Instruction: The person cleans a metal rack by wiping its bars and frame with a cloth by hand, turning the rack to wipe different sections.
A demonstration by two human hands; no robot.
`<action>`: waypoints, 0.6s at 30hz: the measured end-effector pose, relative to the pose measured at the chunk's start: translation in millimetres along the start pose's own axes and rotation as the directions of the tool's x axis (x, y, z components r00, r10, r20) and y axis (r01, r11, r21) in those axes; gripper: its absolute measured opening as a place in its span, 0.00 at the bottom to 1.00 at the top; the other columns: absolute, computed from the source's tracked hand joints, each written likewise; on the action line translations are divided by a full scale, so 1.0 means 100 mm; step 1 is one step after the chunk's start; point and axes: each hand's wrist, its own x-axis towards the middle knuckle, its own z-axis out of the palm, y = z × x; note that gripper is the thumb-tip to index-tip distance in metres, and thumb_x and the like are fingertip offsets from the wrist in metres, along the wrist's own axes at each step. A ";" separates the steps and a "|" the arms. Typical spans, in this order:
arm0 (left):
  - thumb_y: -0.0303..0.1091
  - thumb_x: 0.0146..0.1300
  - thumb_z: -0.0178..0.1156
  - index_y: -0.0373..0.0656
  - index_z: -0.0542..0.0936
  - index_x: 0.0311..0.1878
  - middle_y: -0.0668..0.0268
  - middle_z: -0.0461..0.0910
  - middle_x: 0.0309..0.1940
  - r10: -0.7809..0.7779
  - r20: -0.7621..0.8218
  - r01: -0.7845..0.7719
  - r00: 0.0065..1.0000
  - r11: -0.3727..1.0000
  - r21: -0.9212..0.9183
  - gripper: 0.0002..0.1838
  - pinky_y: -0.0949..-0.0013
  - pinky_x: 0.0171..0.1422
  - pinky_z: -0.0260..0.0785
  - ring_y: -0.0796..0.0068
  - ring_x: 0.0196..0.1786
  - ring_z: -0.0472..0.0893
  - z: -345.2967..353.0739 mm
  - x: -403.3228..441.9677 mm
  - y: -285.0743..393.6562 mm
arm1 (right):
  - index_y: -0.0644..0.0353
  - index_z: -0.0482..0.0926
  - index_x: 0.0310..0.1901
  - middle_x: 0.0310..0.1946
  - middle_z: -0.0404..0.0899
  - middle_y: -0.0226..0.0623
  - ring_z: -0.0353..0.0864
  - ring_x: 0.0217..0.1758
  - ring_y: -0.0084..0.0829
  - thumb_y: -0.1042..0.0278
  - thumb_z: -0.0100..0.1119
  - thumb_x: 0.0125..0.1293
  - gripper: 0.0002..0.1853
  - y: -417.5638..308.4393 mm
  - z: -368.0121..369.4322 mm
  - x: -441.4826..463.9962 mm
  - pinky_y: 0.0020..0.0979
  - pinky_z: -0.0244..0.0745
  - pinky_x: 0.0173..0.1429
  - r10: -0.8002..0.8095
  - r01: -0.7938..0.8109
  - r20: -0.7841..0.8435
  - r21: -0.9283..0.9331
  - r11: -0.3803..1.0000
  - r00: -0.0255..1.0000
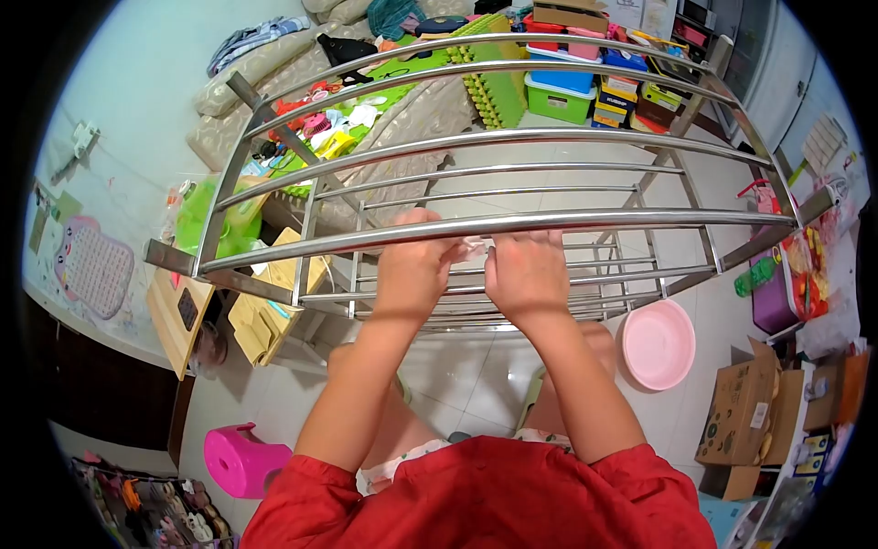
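Head view: metal rack (476,224) stretches lengthwise from left to right.

A person in a red shirt (485,499) has the left hand (412,270) and right hand (529,274) close together at one long bar (640,218) of a steel rack (549,135), fingers partly hidden, a pale crumpled scrap (471,247) between them. A pink basin (658,345) sits near the rack's right end, cardboard boxes (739,412) farther right of it, a magenta stool (240,462) off its near left side.
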 end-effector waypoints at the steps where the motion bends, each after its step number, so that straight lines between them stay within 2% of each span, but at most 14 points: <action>1: 0.26 0.47 0.69 0.49 0.85 0.39 0.63 0.83 0.37 0.006 0.006 -0.007 1.000 1.000 0.018 0.14 0.58 0.50 0.71 0.56 0.47 0.77 0.00 0.01 0.01 | 0.59 0.79 0.45 0.42 0.82 0.40 0.78 0.51 0.40 0.68 0.56 0.54 0.15 0.00 0.00 0.00 0.44 0.62 0.64 -0.002 0.002 0.002 0.000 1.000 1.000; 5: 0.25 0.46 0.69 0.50 0.85 0.40 0.63 0.82 0.37 -0.008 0.025 0.007 1.000 0.999 0.043 0.15 0.59 0.49 0.72 0.56 0.45 0.79 -0.04 0.00 0.00 | 0.58 0.80 0.44 0.41 0.83 0.40 0.78 0.51 0.40 0.67 0.57 0.54 0.14 0.00 -0.01 0.00 0.44 0.62 0.64 0.008 -0.008 0.007 0.014 1.000 1.000; 8: 0.24 0.46 0.68 0.50 0.86 0.39 0.62 0.82 0.35 0.011 -0.028 -0.010 1.000 0.999 0.053 0.15 0.60 0.46 0.73 0.57 0.41 0.80 -0.15 -0.05 -0.05 | 0.58 0.80 0.43 0.40 0.83 0.40 0.78 0.50 0.40 0.68 0.57 0.54 0.14 -0.01 -0.05 -0.01 0.44 0.63 0.63 0.030 -0.031 0.047 0.033 0.999 0.998; 11: 0.24 0.47 0.67 0.47 0.86 0.35 0.62 0.81 0.34 -0.107 -0.015 0.108 0.994 0.989 0.101 0.10 0.61 0.43 0.73 0.59 0.37 0.81 -0.26 -0.09 -0.12 | 0.58 0.80 0.42 0.40 0.83 0.41 0.79 0.50 0.40 0.68 0.57 0.54 0.13 -0.03 -0.07 -0.01 0.44 0.63 0.63 0.051 -0.055 0.081 0.050 0.997 0.995; 15: 0.26 0.48 0.67 0.47 0.86 0.34 0.63 0.80 0.34 -0.156 -0.029 0.159 0.987 0.979 0.127 0.08 0.62 0.43 0.72 0.59 0.37 0.80 -0.29 -0.11 -0.06 | 0.59 0.80 0.43 0.40 0.83 0.41 0.79 0.49 0.40 0.68 0.56 0.55 0.14 -0.06 -0.10 0.00 0.44 0.63 0.63 0.067 -0.073 0.133 0.041 0.996 0.989; 16: 0.28 0.49 0.67 0.46 0.85 0.33 0.63 0.78 0.36 -0.167 -0.016 0.167 0.986 0.978 0.122 0.06 0.60 0.44 0.71 0.59 0.40 0.78 -0.24 -0.11 -0.07 | 0.59 0.80 0.43 0.40 0.83 0.41 0.79 0.49 0.40 0.68 0.56 0.55 0.14 -0.06 -0.08 0.00 0.44 0.63 0.63 0.067 -0.073 0.134 0.041 0.996 0.989; 18: 0.30 0.50 0.67 0.46 0.85 0.32 0.64 0.75 0.38 -0.181 -0.003 0.180 0.984 0.977 0.118 0.04 0.58 0.46 0.69 0.60 0.43 0.75 -0.17 -0.10 -0.05 | 0.59 0.80 0.42 0.40 0.83 0.41 0.79 0.49 0.40 0.68 0.57 0.54 0.13 -0.05 -0.04 -0.01 0.44 0.64 0.63 0.055 -0.055 0.034 0.013 0.998 0.998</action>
